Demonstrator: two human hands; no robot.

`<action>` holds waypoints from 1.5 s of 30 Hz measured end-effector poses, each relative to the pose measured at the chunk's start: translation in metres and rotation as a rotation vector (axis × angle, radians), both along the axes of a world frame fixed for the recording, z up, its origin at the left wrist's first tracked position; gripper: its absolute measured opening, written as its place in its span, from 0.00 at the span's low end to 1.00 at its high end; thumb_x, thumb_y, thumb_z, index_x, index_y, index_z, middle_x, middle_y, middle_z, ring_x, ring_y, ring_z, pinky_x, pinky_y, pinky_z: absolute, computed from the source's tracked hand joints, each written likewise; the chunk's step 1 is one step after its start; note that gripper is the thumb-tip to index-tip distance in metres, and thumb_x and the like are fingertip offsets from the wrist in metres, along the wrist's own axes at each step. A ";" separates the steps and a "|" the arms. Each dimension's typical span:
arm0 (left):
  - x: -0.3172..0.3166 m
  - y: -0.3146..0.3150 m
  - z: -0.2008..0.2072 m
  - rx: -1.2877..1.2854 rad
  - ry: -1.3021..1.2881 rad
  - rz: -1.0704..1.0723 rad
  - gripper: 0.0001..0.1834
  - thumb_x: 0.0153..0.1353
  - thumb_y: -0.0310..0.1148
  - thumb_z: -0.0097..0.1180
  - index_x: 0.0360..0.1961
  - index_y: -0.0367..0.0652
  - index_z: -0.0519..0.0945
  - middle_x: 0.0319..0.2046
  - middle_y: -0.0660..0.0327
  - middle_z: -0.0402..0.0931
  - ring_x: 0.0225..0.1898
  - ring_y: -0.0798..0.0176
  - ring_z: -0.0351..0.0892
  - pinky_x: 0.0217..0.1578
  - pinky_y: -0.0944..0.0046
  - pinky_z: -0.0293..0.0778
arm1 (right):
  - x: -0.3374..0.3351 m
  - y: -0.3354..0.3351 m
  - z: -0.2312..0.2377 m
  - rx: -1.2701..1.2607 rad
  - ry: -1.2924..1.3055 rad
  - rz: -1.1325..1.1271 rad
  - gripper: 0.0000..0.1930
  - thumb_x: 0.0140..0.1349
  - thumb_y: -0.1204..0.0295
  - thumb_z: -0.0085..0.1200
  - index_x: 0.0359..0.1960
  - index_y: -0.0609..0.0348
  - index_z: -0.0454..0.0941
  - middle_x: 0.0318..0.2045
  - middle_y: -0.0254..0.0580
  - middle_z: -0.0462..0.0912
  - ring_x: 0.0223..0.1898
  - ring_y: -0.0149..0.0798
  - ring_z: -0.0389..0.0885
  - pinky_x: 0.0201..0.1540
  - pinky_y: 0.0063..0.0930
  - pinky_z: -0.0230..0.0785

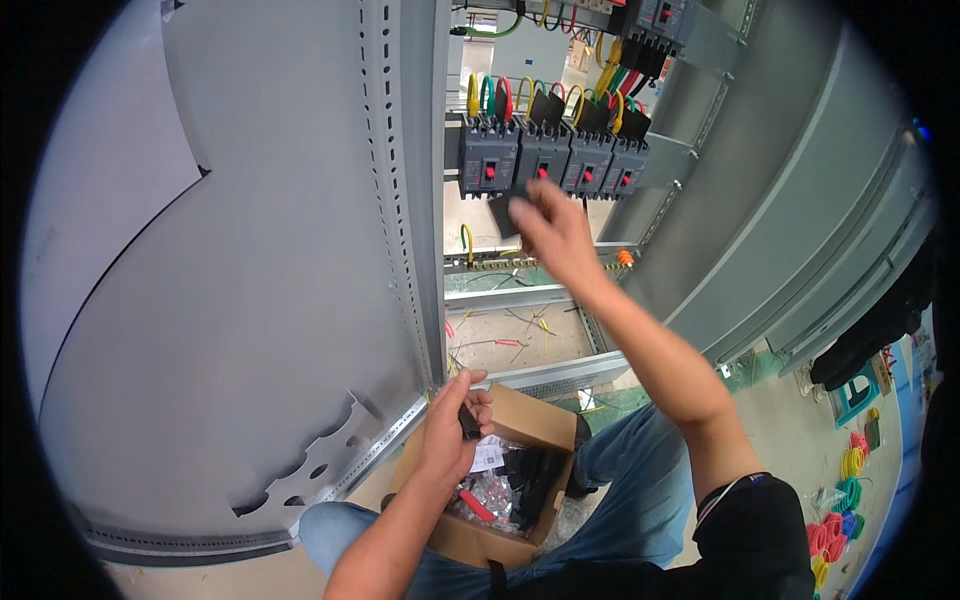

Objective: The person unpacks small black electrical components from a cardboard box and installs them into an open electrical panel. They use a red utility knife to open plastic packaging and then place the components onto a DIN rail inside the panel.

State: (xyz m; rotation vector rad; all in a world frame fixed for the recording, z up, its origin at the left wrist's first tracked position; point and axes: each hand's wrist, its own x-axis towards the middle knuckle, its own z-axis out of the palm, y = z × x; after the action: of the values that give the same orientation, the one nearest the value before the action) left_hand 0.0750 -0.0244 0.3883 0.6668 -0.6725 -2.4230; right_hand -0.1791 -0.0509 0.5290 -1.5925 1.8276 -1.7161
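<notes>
My right hand [552, 228] is raised in front of a row of grey circuit breakers with red switches, its fingers closed on a thin black plate [504, 214]. The plate hangs just below the breakers; a little blur covers the fingers. The leftmost breaker [489, 160] and its neighbour [543, 160] are nearest to that hand. Black upright plates [547, 108] stand between the coloured wires on top of the row. Low down, my left hand [458, 425] curls round a small black piece [468, 422], above an open cardboard box [530, 412].
Inside the box lie clear plastic bags [490, 492], black parts and a red piece. A grey cabinet panel [270, 250] fills the left, with a perforated upright [385, 200] beside the opening. Wire scraps litter the cabinet floor. Coloured wire coils [848, 495] lie at the lower right.
</notes>
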 end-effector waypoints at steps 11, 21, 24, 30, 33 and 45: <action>0.006 0.000 -0.001 -0.034 -0.013 -0.080 0.21 0.76 0.49 0.57 0.52 0.40 0.81 0.33 0.61 0.77 0.28 0.70 0.76 0.27 0.66 0.73 | -0.038 -0.088 0.063 -0.180 0.499 -0.336 0.16 0.67 0.65 0.58 0.47 0.68 0.82 0.35 0.65 0.86 0.42 0.65 0.86 0.49 0.50 0.78; 0.009 0.006 0.007 -0.070 -0.022 -0.087 0.21 0.76 0.47 0.57 0.52 0.38 0.81 0.33 0.62 0.77 0.27 0.71 0.76 0.26 0.68 0.73 | -0.044 -0.093 0.065 -0.200 0.555 -0.328 0.19 0.67 0.65 0.60 0.51 0.70 0.82 0.35 0.61 0.87 0.38 0.55 0.89 0.44 0.39 0.79; 0.009 0.005 0.004 -0.118 -0.042 -0.097 0.22 0.77 0.48 0.54 0.53 0.37 0.78 0.34 0.59 0.77 0.28 0.68 0.76 0.26 0.65 0.72 | -0.034 -0.094 0.069 -0.186 0.587 -0.342 0.16 0.67 0.67 0.58 0.48 0.68 0.82 0.34 0.62 0.87 0.38 0.60 0.88 0.44 0.45 0.78; 0.005 0.008 0.002 -0.132 -0.046 -0.118 0.22 0.77 0.48 0.55 0.52 0.37 0.78 0.33 0.59 0.78 0.27 0.68 0.76 0.25 0.66 0.72 | -0.031 -0.121 0.078 -0.137 0.821 -0.470 0.11 0.68 0.68 0.57 0.47 0.61 0.78 0.31 0.60 0.85 0.36 0.65 0.85 0.41 0.55 0.76; -0.001 0.011 -0.001 -0.132 -0.033 -0.133 0.22 0.77 0.48 0.55 0.51 0.36 0.79 0.33 0.60 0.78 0.26 0.69 0.76 0.25 0.67 0.73 | -0.036 -0.124 0.080 -0.230 0.870 -0.478 0.08 0.67 0.70 0.56 0.41 0.60 0.77 0.24 0.58 0.83 0.30 0.64 0.85 0.34 0.57 0.76; 0.008 0.014 0.004 -0.138 -0.057 -0.145 0.20 0.77 0.47 0.56 0.51 0.39 0.81 0.32 0.65 0.77 0.28 0.72 0.76 0.27 0.68 0.74 | -0.019 -0.131 0.102 -0.794 1.035 -0.495 0.14 0.68 0.64 0.62 0.50 0.57 0.84 0.55 0.45 0.83 0.65 0.56 0.72 0.66 0.53 0.60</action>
State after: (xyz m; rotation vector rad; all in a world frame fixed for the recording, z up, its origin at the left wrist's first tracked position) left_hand 0.0833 -0.0099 0.3920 0.6523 -0.9315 -2.4686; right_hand -0.1979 -0.1817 0.6313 -2.9782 2.1840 -2.2279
